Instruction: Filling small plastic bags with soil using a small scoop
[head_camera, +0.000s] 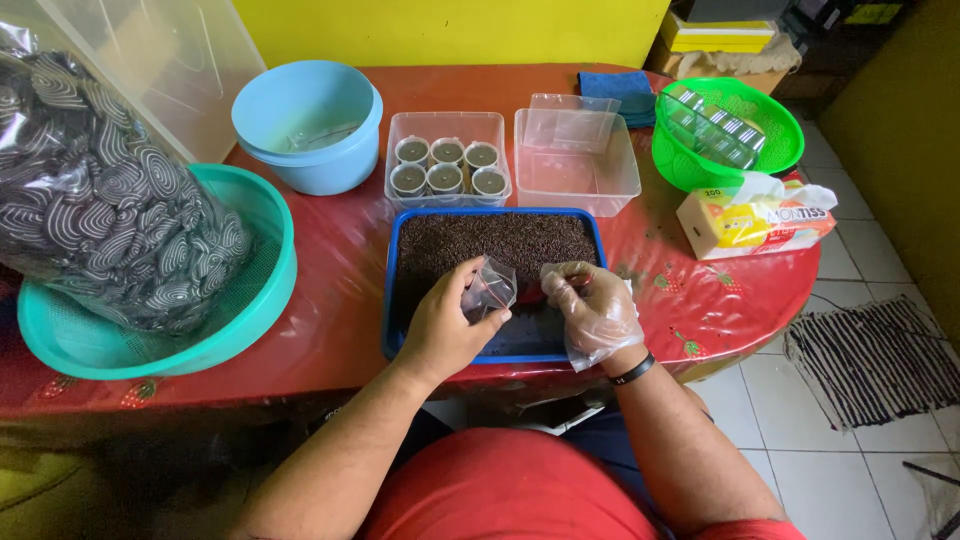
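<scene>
I see left hand (440, 330) fingers pinching small clear cup (490, 290) over blue tray (392, 300) w/ dark grains, so spills land inside; gloved right hand (592, 310) fingers curled shut, pinching grains beside cup.

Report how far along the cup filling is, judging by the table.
Done: six filled small cups sit in a clear container. In hand: the left hand holds a small clear cup over the blue tray of dark grains, beside the gloved right hand. Left: empty cups in the green basket.
</scene>
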